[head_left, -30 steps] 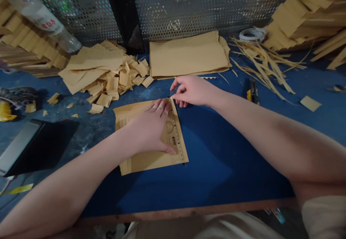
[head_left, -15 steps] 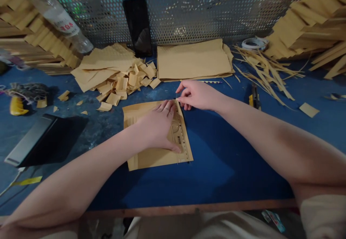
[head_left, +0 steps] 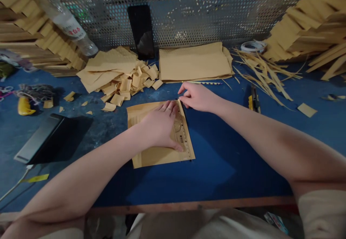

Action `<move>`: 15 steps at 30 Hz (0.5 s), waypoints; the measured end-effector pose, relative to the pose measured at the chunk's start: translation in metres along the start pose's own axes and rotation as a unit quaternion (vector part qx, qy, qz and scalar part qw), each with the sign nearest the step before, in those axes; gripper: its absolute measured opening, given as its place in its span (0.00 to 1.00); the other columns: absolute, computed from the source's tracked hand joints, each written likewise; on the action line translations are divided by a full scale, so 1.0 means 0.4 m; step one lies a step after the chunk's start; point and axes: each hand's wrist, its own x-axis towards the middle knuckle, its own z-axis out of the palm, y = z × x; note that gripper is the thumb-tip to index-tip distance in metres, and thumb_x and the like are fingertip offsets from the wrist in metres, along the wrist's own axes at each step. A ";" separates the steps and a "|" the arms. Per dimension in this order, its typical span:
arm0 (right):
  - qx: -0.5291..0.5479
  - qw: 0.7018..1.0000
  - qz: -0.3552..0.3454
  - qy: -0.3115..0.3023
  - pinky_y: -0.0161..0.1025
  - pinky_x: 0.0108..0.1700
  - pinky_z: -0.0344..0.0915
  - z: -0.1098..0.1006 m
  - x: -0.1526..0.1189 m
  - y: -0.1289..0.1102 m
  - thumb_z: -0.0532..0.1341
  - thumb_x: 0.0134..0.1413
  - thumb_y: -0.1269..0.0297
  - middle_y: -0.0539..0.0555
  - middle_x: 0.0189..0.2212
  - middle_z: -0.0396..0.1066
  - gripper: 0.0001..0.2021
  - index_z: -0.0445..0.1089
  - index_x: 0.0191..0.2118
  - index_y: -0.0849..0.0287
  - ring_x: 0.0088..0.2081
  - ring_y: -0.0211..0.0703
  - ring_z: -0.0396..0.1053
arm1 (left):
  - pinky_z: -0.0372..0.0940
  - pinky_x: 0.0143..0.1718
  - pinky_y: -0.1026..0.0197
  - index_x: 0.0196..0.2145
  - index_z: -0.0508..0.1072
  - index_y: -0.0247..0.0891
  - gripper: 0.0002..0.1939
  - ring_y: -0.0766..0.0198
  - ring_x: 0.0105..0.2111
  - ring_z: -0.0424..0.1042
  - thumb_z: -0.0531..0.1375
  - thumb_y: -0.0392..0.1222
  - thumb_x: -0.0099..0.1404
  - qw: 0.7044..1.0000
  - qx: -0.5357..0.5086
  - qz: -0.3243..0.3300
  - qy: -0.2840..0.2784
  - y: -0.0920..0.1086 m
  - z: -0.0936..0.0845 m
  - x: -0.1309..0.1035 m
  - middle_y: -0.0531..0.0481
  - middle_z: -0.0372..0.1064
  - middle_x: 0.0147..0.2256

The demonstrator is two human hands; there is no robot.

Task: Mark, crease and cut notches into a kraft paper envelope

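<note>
Brown paper sheet [head_left: 150, 156] lies on the blue table [head_left: 213, 167], under the clear ruler [head_left: 181, 136]. Left hand [head_left: 160, 126]: spread flat, pressing ruler and sheet. Right hand [head_left: 196, 97]: fingers curled, thumb at the sheet's far right corner — grip cannot be confirmed. Patterned pencil [head_left: 212, 83] lies just beyond the right hand. Further back — paper scraps [head_left: 125, 85], upright phone [head_left: 141, 32], paper stack [head_left: 193, 64]. Yellow-black cutter [head_left: 254, 101] lies beyond the right forearm.

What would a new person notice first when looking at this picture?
Probably the two bare hands near the middle: the left hand lies flat over a clear ruler on brown paper, and the right hand is at the ruler's far end. Next, the black phone upright at the back, and the tall brown paper stacks at both sides.
</note>
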 end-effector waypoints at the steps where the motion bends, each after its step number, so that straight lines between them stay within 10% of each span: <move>1: -0.007 1.000 -0.001 0.008 0.38 0.32 0.61 0.003 0.000 -0.001 0.62 0.64 0.74 0.42 0.19 0.71 0.08 0.63 0.40 0.53 0.23 0.39 0.68 | 0.39 0.79 0.46 0.77 0.36 0.17 0.79 0.34 0.79 0.32 0.66 0.80 0.53 1.000 0.004 -0.001 -0.003 0.002 -0.002 -0.002 0.23 0.26 0.77; 15: -0.116 0.988 0.014 0.098 0.41 0.39 0.65 0.052 -0.018 -0.018 0.59 0.67 0.73 0.49 0.23 0.74 0.05 0.71 0.43 0.58 0.29 0.45 0.74 | 0.43 0.77 0.42 0.75 0.42 0.12 0.75 0.33 0.79 0.35 0.63 0.79 0.55 0.998 0.035 0.029 0.048 -0.003 0.015 -0.004 0.19 0.32 0.76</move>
